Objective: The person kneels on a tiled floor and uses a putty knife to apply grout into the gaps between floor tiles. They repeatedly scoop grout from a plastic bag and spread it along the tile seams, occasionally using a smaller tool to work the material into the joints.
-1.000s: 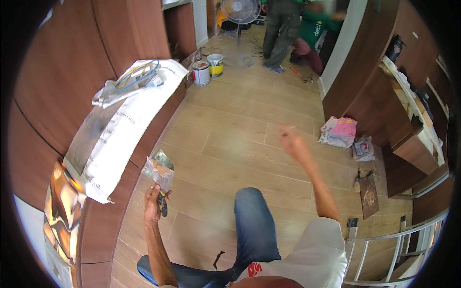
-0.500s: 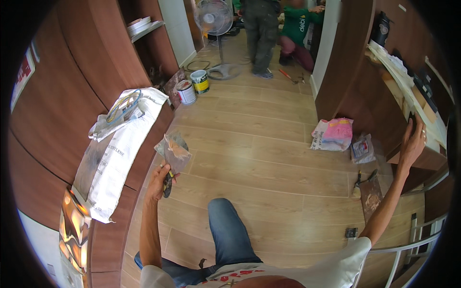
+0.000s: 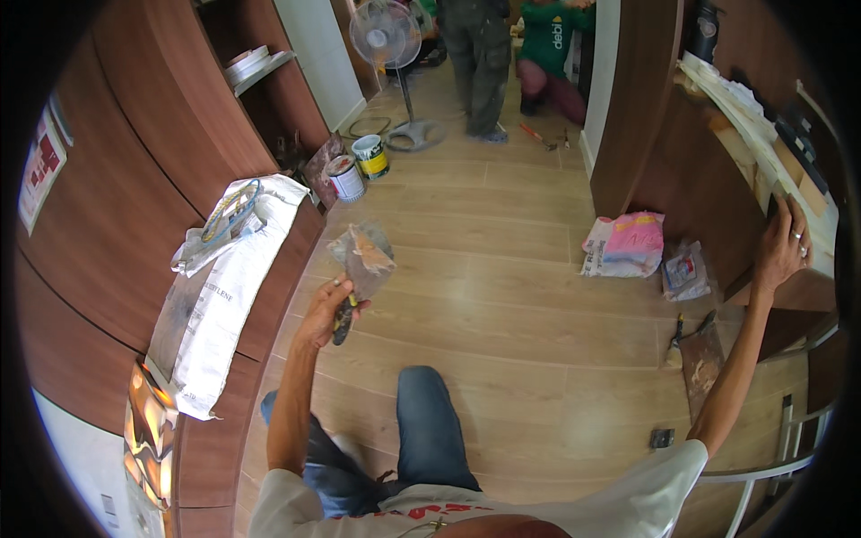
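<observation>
The left hand [image 3: 325,314] hides part of the scraper handle [image 3: 342,326].

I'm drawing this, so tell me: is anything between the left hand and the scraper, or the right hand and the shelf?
Nothing visible is in the way. The left hand already grips the scraper by its handle. The right hand is right at the edge of the shelf.

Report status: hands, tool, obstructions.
Left hand gripping scraper, paste on blade. Right hand at shelf edge, grip unclear. Pink bag on floor, apart from both hands.
</observation>
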The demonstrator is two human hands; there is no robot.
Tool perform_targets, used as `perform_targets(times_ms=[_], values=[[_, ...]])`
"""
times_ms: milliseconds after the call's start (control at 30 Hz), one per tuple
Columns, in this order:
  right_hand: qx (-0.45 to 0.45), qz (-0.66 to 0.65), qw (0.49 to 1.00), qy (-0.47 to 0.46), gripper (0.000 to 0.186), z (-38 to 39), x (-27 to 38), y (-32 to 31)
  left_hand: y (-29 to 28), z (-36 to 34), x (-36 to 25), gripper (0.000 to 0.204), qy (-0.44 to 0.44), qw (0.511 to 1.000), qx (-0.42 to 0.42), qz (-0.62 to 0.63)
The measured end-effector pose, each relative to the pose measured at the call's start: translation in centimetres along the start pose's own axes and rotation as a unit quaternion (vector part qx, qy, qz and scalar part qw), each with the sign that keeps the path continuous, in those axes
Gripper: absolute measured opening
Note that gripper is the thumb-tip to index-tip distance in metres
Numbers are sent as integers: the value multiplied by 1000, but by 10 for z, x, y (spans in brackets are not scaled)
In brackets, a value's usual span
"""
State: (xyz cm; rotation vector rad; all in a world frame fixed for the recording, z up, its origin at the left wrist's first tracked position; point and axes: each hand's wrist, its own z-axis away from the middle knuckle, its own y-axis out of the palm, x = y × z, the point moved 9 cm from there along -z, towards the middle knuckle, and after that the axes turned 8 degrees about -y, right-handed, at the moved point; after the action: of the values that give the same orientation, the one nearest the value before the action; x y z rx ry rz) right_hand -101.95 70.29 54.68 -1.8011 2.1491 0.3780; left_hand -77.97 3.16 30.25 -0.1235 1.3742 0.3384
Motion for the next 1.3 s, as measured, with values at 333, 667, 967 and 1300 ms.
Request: perform_targets(times_ms=[333, 667, 967, 1300], values=[[-6, 37, 999, 8, 30, -3, 12, -5, 72, -87, 70, 47, -61, 993, 89, 47], [-11, 11, 1000, -13, 29, 0, 2, 0, 139, -135, 4, 34, 2, 981, 181, -63], [-9, 11, 1000, 3, 29, 3, 0, 5, 140, -120, 23, 29, -13, 985, 170, -35], [-19, 36, 999, 2, 29, 0, 5, 1, 124, -91, 59, 26, -53, 983, 176, -23]])
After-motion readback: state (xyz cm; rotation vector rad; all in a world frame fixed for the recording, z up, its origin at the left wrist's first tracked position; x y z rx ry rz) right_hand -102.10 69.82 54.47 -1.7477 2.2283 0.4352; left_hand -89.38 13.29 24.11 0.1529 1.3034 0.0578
